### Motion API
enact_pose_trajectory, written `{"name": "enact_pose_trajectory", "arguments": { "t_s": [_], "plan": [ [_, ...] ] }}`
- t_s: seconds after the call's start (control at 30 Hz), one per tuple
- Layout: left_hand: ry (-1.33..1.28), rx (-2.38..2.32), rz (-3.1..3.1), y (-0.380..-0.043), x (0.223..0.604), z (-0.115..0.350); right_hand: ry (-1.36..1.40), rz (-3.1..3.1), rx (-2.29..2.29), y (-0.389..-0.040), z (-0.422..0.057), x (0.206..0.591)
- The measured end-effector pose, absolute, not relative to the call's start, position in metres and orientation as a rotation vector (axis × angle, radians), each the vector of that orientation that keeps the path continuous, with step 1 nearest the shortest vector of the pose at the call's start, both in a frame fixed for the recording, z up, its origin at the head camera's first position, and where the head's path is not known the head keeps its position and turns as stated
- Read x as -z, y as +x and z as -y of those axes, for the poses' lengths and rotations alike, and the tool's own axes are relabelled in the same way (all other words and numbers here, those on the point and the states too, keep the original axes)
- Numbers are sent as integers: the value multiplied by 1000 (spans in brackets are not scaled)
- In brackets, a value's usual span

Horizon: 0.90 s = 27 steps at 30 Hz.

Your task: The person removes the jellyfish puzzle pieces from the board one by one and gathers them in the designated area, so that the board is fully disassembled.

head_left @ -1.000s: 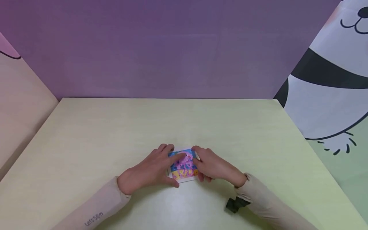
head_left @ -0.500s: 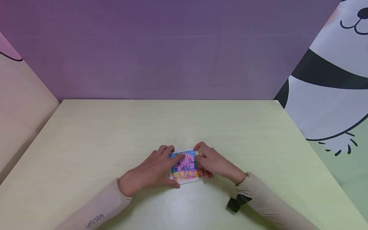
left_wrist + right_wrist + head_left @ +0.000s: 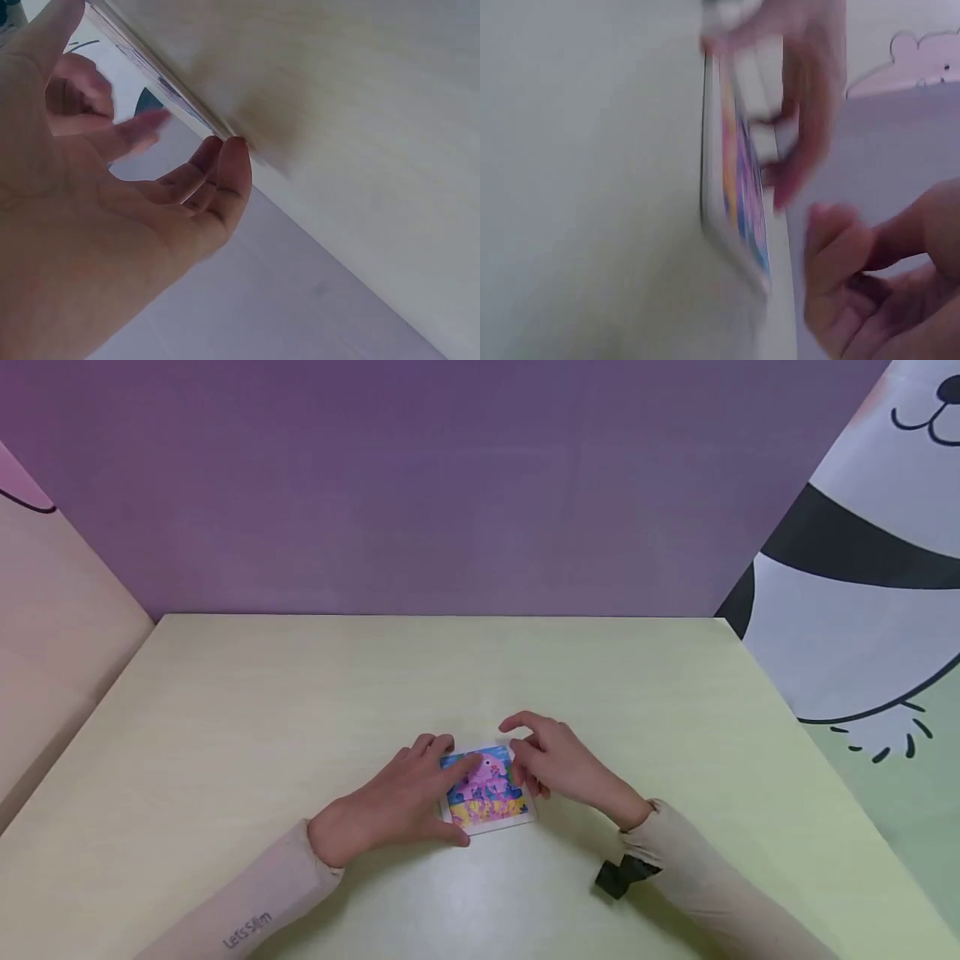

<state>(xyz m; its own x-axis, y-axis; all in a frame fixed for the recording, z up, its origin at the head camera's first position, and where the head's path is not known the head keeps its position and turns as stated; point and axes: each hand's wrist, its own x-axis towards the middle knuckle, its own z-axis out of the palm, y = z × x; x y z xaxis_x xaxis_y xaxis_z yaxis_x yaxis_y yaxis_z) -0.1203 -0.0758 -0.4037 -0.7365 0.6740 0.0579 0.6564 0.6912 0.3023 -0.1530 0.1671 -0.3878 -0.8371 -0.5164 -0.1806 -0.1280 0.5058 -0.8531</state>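
Observation:
A small jigsaw puzzle (image 3: 487, 789) lies on the pale table, its white frame around a pink cartoon octopus over a blue and yellow ground. My left hand (image 3: 393, 806) holds its left side, thumb at the near edge and fingertips at the far edge, with the index finger stretched over the picture. In the left wrist view these fingers (image 3: 232, 165) meet the frame's thin edge. Above the puzzle's right side is my right hand (image 3: 561, 768), index finger extended and the others bent. The right wrist view shows it (image 3: 847, 277) apart from the frame, with nothing held.
The pale table (image 3: 300, 693) stretches out on all sides of the puzzle, up to a purple wall (image 3: 450, 485). A black block on a strap (image 3: 615, 877) sits at the right wrist. A cartoon animal panel (image 3: 862, 635) stands to the right.
My right hand has come off the puzzle's right edge and shifted up and away, uncovering its lower right corner. The left hand keeps its hold, nearly in the same place.

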Motion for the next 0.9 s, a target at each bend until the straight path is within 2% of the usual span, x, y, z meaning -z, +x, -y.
{"name": "enact_pose_trajectory", "arguments": {
  "t_s": [0.2,0.53,0.9],
  "plan": [
    [1064,-469,-2865,-121,404,77,-490,-2285,1220,-161,-175,385],
    [1072,-488,-2887,-118,404,73,-329,-1970,1503,-157,-173,385],
    [951,-601,-2805,-116,398,76,-169,-1678,1715,-153,-162,389]
  ]
}}
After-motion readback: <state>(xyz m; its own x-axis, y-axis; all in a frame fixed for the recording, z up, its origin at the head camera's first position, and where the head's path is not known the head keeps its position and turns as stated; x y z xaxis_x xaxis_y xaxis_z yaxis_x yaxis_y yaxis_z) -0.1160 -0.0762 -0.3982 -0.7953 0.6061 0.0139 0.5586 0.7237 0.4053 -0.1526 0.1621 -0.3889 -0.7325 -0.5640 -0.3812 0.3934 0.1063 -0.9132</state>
